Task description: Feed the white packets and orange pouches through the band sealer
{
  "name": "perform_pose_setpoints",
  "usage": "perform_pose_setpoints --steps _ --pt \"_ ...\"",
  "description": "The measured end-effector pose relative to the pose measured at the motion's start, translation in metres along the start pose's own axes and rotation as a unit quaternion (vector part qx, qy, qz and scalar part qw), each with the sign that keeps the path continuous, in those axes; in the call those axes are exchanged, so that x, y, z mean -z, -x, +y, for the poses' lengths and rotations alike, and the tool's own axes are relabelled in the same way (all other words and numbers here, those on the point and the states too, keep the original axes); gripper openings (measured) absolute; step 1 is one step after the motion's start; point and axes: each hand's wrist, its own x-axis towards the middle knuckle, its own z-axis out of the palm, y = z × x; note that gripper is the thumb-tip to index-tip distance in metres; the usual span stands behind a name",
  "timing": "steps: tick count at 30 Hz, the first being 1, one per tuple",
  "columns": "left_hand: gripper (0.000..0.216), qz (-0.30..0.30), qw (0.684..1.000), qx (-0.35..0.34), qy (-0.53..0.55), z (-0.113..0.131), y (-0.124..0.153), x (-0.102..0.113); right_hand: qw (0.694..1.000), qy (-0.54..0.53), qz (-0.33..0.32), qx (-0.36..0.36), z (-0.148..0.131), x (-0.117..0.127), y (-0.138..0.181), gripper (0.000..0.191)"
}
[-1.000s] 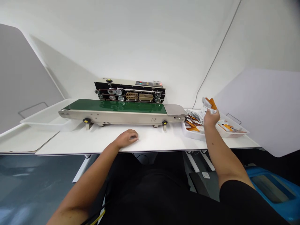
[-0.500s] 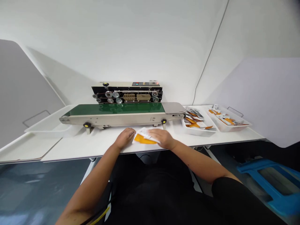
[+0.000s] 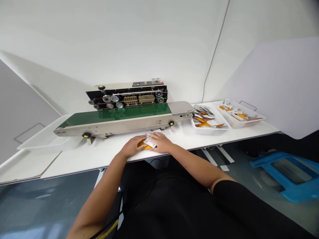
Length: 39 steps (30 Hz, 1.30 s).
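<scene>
Several flat orange-and-white packets [image 3: 150, 142] lie in a small stack at the table's front edge, below the sealing machine. My left hand [image 3: 132, 146] grips the stack's left side, thumb toward me and fingers over the top. On the right side my right hand [image 3: 161, 142] holds it too, its fingers reaching across the white printed face. Both hands cover much of the stack, so its exact count is hidden. Just beyond them stands the band sealing machine [image 3: 129, 124], with a green conveyor belt [image 3: 119, 113] and rollers behind it.
Two white bins of similar packets, a nearer bin [image 3: 210, 131] and a farther bin [image 3: 240, 124], stand on the right. A white tray [image 3: 47, 146] sits at the left by the belt's end. A blue plastic stool [image 3: 286, 169] is on the floor at right.
My left hand has moved from beside the packets onto them. My right hand has brought the stack slightly left and lies flatter over it. The view has shifted and tilted.
</scene>
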Motion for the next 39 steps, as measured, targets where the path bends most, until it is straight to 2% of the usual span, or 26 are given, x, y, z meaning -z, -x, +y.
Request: perform_pose_setpoints --steps 6,10,14,19,22,25,27,30,34,39 --pt "0.052 0.016 1.0 0.021 -0.004 0.0 0.0 0.001 0.995 -0.043 0.042 0.078 0.006 -0.002 0.004 0.044" --pt "0.044 0.045 0.998 0.008 -0.038 0.005 0.0 -0.001 0.992 -0.06 0.059 0.089 0.008 -0.005 0.004 0.043" --pt "0.034 0.107 0.993 0.005 -0.053 0.017 0.008 -0.006 0.986 -0.093 0.096 0.102 0.007 -0.004 0.004 0.04" --pt "0.059 0.151 0.987 0.044 -0.005 0.033 0.023 -0.012 0.966 -0.14 0.163 0.143 0.001 0.008 0.007 0.038" --pt "0.05 0.155 0.987 0.037 0.013 0.037 0.025 -0.01 0.954 -0.192 0.163 0.161 -0.007 0.014 0.008 0.035" --pt "0.026 0.14 0.99 0.002 0.032 0.038 0.025 -0.007 0.938 -0.276 0.178 0.112 -0.016 0.014 0.006 0.03" --pt "0.02 0.145 0.989 0.014 0.039 0.038 0.027 -0.005 0.925 -0.323 0.189 0.063 -0.022 0.013 0.005 0.027" --pt "0.023 0.155 0.982 0.083 0.066 0.04 0.034 -0.003 0.918 -0.357 0.173 -0.007 -0.027 0.008 0.004 0.026" --pt "0.06 0.119 0.974 0.132 0.138 0.047 0.04 -0.001 0.913 -0.365 0.149 -0.102 -0.027 0.004 0.008 0.033" --pt "0.049 0.115 0.962 0.134 0.208 0.048 0.04 0.0 0.904 -0.387 0.128 -0.129 -0.026 0.001 0.012 0.032"
